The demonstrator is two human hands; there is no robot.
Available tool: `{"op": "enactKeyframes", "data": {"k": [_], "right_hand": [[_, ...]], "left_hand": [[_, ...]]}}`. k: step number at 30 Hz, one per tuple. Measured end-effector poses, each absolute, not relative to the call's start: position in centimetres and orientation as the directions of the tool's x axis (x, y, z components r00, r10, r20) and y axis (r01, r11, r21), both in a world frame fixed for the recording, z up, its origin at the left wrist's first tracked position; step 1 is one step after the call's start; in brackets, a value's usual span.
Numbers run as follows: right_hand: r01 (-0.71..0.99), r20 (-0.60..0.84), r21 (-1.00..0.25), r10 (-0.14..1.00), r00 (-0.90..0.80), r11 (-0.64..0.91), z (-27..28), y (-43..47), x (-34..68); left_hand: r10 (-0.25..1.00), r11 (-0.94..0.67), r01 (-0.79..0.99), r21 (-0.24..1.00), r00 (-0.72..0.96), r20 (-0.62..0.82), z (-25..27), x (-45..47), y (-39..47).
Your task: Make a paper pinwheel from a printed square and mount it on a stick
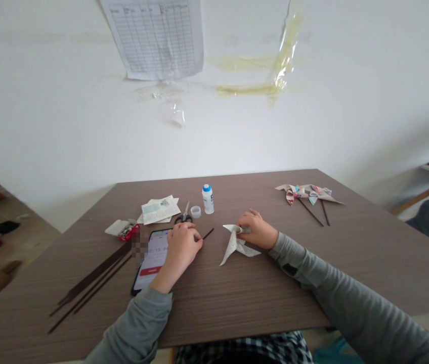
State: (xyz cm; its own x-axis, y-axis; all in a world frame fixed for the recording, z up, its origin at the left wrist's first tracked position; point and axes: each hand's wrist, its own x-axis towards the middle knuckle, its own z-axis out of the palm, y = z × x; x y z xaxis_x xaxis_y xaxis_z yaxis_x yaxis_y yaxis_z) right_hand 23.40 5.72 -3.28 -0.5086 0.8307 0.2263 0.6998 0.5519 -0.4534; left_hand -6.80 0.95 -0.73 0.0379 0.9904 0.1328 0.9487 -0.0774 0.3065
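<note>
My left hand (pixel 184 243) is closed over a thin dark stick (pixel 209 233), whose tip pokes out to the right of the fingers. That hand sits beside the right edge of a phone (pixel 154 263) showing a timer, just in front of the scissors (pixel 185 214). A paper pinwheel (pixel 232 244), printed and with folded blades, is pinched in my right hand (pixel 255 228) low over the table. The fingertips and the pinwheel's centre are partly hidden. The two hands are apart, with the stick's tip pointing toward the pinwheel.
On the brown table (pixel 275 303) stand a blue-capped white bottle (pixel 207 199) and a small clear cup (pixel 196 212). Printed papers (pixel 159 209), an open red box (pixel 128 231) and several dark sticks (pixel 93 275) lie left. Finished-looking pinwheels (pixel 294 193) lie at the back right.
</note>
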Motion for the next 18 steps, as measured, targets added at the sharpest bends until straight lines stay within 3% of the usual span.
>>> {"op": "enactKeyframes", "data": {"k": [5,11,18], "right_hand": [[0.611,0.357,-0.447,0.757,-0.547,0.653,-4.0,5.7,24.4],[0.577,0.516,-0.344,0.663,-0.543,0.741,-5.0,5.5,25.3],[0.58,0.625,-0.286,0.607,-0.491,0.763,-5.8,5.0,25.5]], "left_hand": [[0.97,-0.18,0.9,0.397,0.095,0.224,-1.3,-6.6,1.5],[0.936,-0.321,0.788,0.525,0.177,0.306,-1.9,-6.1,1.5],[0.917,-0.377,0.731,0.568,0.211,0.337,-1.9,-5.5,0.9]]}}
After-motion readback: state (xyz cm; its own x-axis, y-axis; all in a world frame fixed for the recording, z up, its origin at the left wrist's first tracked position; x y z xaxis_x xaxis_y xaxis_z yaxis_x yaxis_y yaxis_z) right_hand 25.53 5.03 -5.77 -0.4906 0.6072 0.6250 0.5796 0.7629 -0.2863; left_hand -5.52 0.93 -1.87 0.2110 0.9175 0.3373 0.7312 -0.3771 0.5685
